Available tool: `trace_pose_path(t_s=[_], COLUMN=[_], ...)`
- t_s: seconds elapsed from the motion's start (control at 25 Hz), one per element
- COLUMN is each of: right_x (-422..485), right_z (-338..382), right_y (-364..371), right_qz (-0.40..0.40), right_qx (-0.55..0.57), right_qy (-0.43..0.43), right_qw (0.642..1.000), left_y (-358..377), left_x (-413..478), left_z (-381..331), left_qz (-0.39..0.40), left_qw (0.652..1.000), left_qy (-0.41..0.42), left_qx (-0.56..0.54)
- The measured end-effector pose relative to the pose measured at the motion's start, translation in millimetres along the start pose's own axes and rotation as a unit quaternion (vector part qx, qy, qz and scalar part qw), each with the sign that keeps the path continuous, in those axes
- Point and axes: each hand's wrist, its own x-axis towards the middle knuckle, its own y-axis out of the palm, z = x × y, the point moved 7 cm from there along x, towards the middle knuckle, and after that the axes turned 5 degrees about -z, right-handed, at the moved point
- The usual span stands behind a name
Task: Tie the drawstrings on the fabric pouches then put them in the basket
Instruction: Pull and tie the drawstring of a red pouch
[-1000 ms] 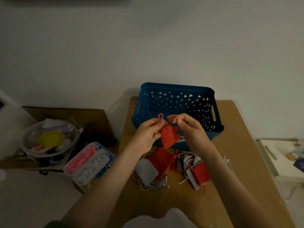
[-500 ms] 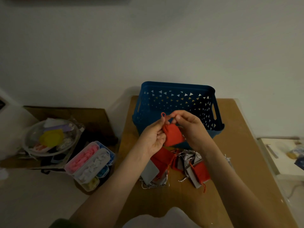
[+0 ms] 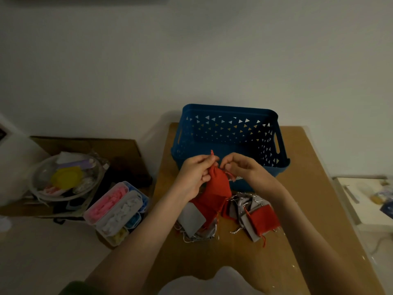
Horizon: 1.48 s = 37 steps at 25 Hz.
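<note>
Frame centre: left hand (image 3: 194, 175) and right hand (image 3: 242, 170) both pinch the drawstring (image 3: 212, 153) at the neck of a red pouch (image 3: 219, 183), before the blue basket (image 3: 229, 133).

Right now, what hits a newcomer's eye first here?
The red pouch, pinched at its neck by the left hand and right hand, in front of the blue basket. Below the hands, a loose pile of red and grey pouches lies on the brown table. A clear box of pink and white pieces sits off to the left.
</note>
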Motion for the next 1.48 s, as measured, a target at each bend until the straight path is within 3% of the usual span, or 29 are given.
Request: trace_pose_path(t_s=[0.32, 0.56, 0.8, 1.0, 1.12, 1.28, 1.48], right_x=[4.5, 8.7, 13.2, 13.8, 11.9, 10.9, 7.0], right_z=[-20.0, -18.9, -25.4, -23.6, -19.8, -18.2, -8.6], right_y=[-2.1, -5.8, -5.2, -11.5, -4.1, 14.1, 16.1], right_qz=[0.023, -0.041, -0.048, -0.095, -0.111, -0.070, -0.048], right_qx=[-0.187, -0.063, -0.006, -0.052, 0.024, 0.106, 0.115], right_qy=[0.074, 0.065, 0.075, 0.096, 0.104, 0.063, 0.022], right_qw=[0.979, 0.995, 0.996, 0.989, 0.988, 0.990, 0.992], left_y=[-0.2, -6.3, -12.4, -12.7, -9.8, -0.8, 2.7], left_x=[3.1, -0.1, 0.1, 2.5, 2.5, 2.3, 0.2], left_z=[-1.9, -6.6, -5.2, -2.1, 2.3, 3.0, -2.5], left_qz=[0.009, 0.000, -0.025, -0.036, -0.047, -0.038, 0.002], left_qw=[1.000, 0.999, 0.992, 0.988, 0.982, 0.976, 0.963], left_qy=[0.007, 0.035, 0.035, 0.029, 0.039, 0.069, 0.103], left_qx=[-0.011, 0.012, 0.117, 0.150, 0.179, 0.202, 0.247])
